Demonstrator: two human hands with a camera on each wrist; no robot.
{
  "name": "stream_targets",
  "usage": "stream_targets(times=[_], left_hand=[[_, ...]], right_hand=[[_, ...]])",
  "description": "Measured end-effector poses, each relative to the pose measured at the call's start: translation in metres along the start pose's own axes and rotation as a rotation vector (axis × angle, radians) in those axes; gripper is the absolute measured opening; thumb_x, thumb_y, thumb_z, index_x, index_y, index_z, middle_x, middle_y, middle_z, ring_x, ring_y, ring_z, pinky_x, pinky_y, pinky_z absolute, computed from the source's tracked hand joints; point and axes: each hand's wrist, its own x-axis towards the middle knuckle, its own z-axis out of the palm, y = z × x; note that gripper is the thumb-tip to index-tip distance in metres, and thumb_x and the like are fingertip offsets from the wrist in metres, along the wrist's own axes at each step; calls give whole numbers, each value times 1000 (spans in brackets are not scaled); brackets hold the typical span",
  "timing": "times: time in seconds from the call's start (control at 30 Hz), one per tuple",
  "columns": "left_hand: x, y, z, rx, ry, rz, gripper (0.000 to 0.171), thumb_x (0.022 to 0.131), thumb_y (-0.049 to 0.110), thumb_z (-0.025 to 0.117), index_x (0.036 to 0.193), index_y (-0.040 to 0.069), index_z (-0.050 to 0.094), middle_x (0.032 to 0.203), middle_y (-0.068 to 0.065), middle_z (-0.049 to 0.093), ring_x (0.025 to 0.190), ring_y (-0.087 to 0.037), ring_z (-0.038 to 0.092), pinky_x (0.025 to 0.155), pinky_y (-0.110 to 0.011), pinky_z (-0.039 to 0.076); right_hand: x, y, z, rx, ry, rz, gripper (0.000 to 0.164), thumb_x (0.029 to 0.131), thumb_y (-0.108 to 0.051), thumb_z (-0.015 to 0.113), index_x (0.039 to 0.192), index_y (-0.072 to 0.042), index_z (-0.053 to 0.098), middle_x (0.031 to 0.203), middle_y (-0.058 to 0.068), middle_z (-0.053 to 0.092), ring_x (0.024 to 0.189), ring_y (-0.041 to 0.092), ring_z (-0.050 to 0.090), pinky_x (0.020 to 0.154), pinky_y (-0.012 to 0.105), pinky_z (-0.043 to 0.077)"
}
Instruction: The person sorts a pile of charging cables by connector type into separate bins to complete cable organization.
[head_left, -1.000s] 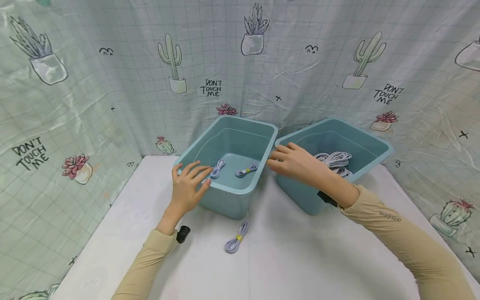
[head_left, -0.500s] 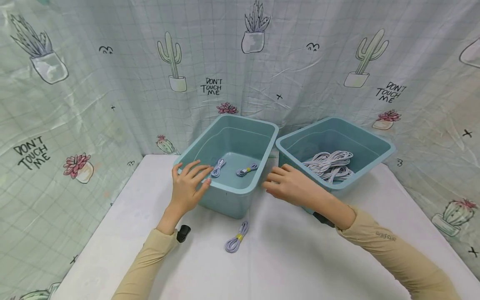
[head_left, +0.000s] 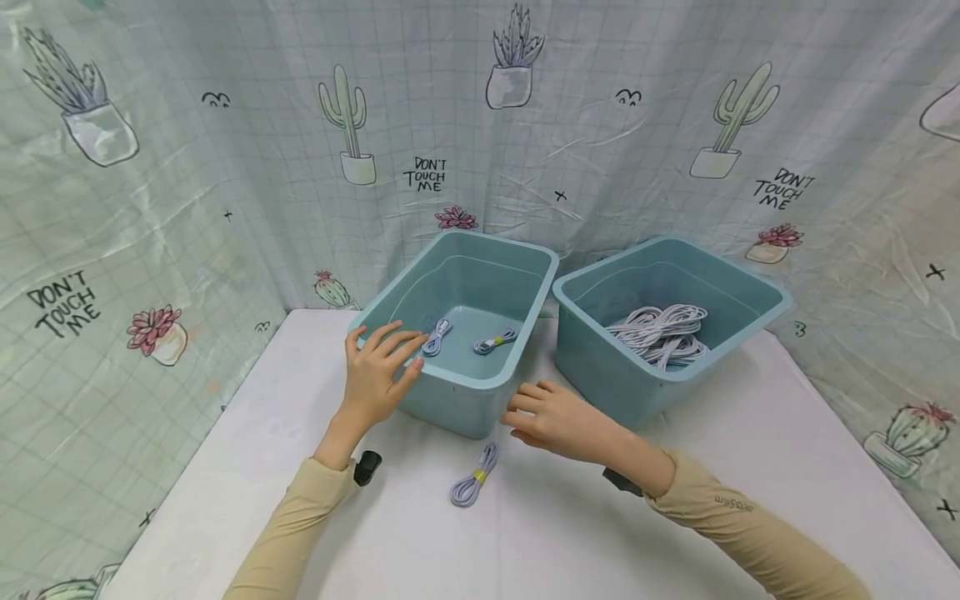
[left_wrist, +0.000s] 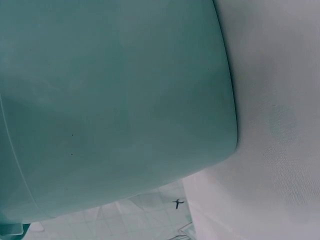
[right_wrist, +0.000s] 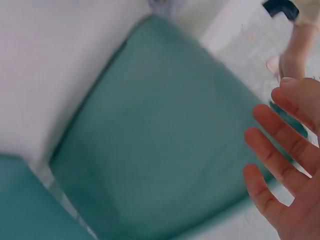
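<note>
My left hand rests on the near left rim of the left teal bin, fingers spread over the edge. Inside that bin lie two bundled cables, a plain one and one with a yellow tie. A third bundled cable, also tied in yellow, lies on the white table in front of the bin. Above the table, just right of this cable, my right hand holds nothing. Its fingers are loosely bent and apart in the right wrist view, with the bin wall behind them.
The right teal bin stands turned at an angle beside the left one and holds a pile of white cables. A cactus-printed curtain closes off the back and both sides of the white table.
My right hand has come down and left, from the right bin's front rim to near the cable on the table. The left hand has stayed on its rim.
</note>
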Motion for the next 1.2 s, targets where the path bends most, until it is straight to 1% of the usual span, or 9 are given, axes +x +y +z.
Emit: stream_targets(times=[0.27,0.57,0.77,0.97,1.2], left_hand=[[1,2,-2,-1,-7,-5,58,93,53,20,110,18,64,108,-2,64,116,-26,47,98,-58,17],[0,1,-2,3,-3,-3,59,93,54,20,110,18,64,108,-2,64,116,-26,47,98,-58,16],[1,1,-2,1,1,0,59,93,54,21,110,18,64,107,-2,64,115,-26,48,97,-58,17],[0,1,0,0,8,4,59,93,54,21,110,18,64,107,-2,64,116,-26,47,98,-58,17],[0,1,-1,4,8,7,58,93,53,21,110,18,64,107,-2,64,116,-26,47,98,-58,17]], right_hand=[[4,-23,31,25,-52,-58,25,78,-30,67,102,-23,60,100,-11,61,91,9,51,70,23,40],[5,-41,59,-15,-103,-134,27,82,-29,62,108,-26,57,106,-14,59,93,6,50,71,20,40],[5,-46,69,-76,-140,-167,29,84,-28,60,113,-28,55,108,-15,58,93,6,49,71,21,41],[4,-47,75,-107,-176,-182,29,86,-27,57,115,-29,54,104,-16,58,94,6,49,73,23,43],[6,-47,80,-122,-161,-205,27,87,-26,54,114,-31,52,101,-15,57,95,5,51,71,21,42]])
